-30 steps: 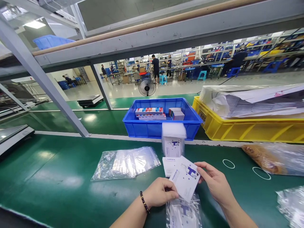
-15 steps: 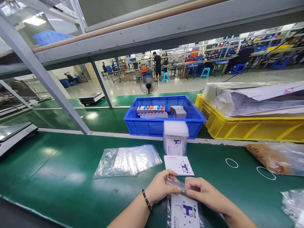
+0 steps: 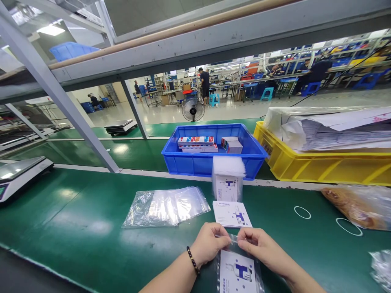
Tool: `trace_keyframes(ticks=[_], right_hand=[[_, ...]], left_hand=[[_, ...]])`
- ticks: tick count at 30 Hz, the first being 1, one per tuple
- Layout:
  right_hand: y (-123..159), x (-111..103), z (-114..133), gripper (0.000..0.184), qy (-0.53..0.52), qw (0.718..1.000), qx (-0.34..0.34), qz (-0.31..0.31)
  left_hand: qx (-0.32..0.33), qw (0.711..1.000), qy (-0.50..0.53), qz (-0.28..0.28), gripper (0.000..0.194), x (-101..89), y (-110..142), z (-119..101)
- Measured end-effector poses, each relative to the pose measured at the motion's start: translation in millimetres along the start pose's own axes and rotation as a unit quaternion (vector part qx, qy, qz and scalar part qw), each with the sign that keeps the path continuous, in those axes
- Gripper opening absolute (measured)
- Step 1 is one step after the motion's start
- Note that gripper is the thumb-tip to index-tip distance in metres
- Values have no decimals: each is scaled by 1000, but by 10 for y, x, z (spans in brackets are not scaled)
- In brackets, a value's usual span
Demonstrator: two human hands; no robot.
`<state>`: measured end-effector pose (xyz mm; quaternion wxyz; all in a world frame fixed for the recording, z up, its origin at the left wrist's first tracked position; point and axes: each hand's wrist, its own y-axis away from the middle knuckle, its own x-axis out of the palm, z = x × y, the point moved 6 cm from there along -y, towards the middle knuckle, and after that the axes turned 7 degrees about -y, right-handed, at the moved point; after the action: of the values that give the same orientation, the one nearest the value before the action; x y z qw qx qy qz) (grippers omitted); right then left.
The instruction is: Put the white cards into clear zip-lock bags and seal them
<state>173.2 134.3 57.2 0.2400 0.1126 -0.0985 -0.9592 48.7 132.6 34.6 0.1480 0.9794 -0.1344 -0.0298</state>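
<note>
Both hands pinch the top edge of a clear zip bag near the bottom of the view. Inside the bag lies a white printed booklet with a blue bottle picture. My left hand, with a dark bead bracelet at the wrist, grips the bag's left top corner. My right hand holds the top edge a little to the right, thumb and fingers closed. Just beyond the hands sits a small stack of matching booklets. Behind it is a pile of bagged booklets. Empty clear bags lie to the left.
A blue bin with boxes of printed cards stands behind the piles. Right of it is a yellow bin full of papers. A bag of rubber bands and two white rings lie at right. A scale stands left.
My fingers have shifted slightly along the bag's top edge, with the left fingers now more curled. The camera view has moved a little; the booklet stays in the bag.
</note>
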Motion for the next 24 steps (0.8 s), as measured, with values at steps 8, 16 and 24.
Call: trace_keyframes(ticks=[8, 16, 24], right_hand=[[-7, 48, 42, 30, 37, 999, -25, -25], [-10, 82, 84, 30, 91, 993, -70, -19], [-44, -71, -42, 15, 184, 975, -91, -83]], left_hand=[[1, 1000, -12, 10, 19, 14, -10, 22], [24, 994, -98, 40, 24, 18, 16, -18], [103, 847, -488, -182, 50, -470, -15, -297]])
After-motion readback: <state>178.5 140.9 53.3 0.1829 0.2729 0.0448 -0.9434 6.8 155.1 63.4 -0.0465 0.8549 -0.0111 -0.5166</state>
